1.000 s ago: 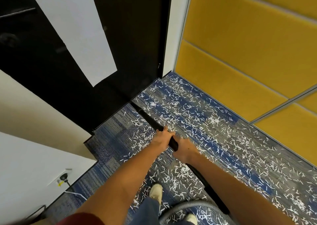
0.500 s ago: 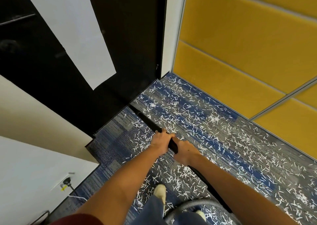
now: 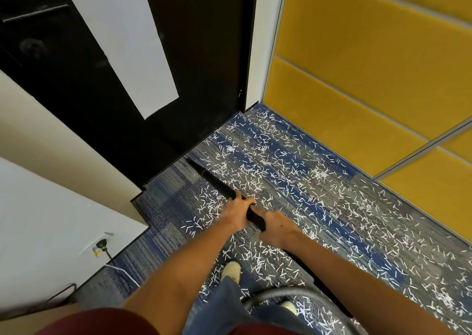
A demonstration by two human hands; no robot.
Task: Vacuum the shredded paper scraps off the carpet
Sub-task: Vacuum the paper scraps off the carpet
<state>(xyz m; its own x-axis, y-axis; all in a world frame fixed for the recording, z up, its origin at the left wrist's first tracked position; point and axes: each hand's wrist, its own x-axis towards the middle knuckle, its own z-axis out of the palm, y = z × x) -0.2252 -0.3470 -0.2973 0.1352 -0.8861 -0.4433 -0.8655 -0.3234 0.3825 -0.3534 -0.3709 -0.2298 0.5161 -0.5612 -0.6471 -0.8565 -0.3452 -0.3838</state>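
Observation:
White shredded paper scraps [image 3: 286, 171] lie thick over the blue and grey carpet [image 3: 168, 207]. A black vacuum wand [image 3: 217, 181] slants from my hands toward the door, its tip [image 3: 190, 161] low on the carpet by the threshold. My left hand [image 3: 237, 213] grips the wand from the left. My right hand [image 3: 277, 228] grips it just behind. A grey hose [image 3: 275, 292] curves near my feet. The strip left of the wand has few scraps.
A black door [image 3: 204, 66] with a white sheet stands ahead. Yellow padded wall panels [image 3: 357, 79] run along the right. A white wall with a plugged outlet [image 3: 101, 244] and cable is at left. My shoe [image 3: 231, 271] stands on the carpet.
The wand tip has slid along the door threshold, and the carpet beside the door shows fewer scraps. Both hands keep their grip.

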